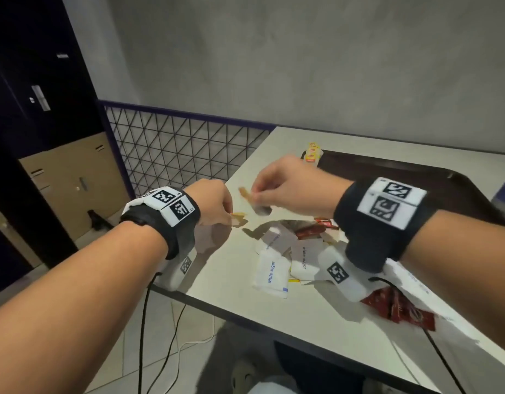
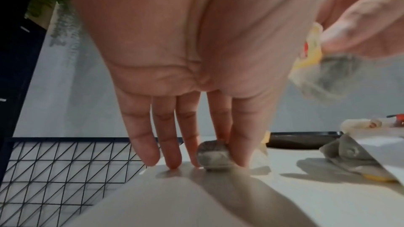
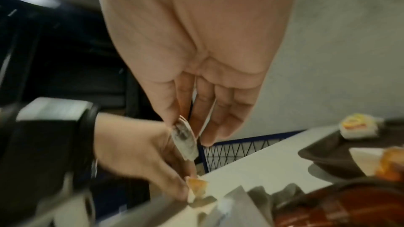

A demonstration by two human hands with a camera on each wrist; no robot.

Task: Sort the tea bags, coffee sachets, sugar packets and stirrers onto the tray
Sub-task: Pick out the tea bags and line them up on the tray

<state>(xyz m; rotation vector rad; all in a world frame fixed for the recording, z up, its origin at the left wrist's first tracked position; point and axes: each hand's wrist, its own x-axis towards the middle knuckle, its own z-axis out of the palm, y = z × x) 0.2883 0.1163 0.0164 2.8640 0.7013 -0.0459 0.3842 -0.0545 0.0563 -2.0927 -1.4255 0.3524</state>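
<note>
My left hand point(image 1: 228, 216) pinches a tea bag point(image 1: 239, 219) between thumb and forefinger just above the table's left edge; the left wrist view shows that grey bag point(image 2: 213, 155) touching the table. Slightly higher and to the right, my right hand point(image 1: 255, 194) pinches a second tea bag point(image 1: 255, 201) with a yellow tag, seen in the right wrist view hanging from the fingertips point(image 3: 184, 139). The dark brown tray point(image 1: 387, 172) lies behind, with one yellow-tagged tea bag point(image 1: 312, 152) at its near-left corner. White sugar packets point(image 1: 271, 274) and red coffee sachets point(image 1: 316, 230) lie heaped under my wrists.
More red sachets point(image 1: 396, 305) lie near the table's front edge on the right. A blue object point(image 1: 504, 194) sits at the tray's right end. A wire mesh fence point(image 1: 174, 155) borders the table's left side. Cables hang from both wrists.
</note>
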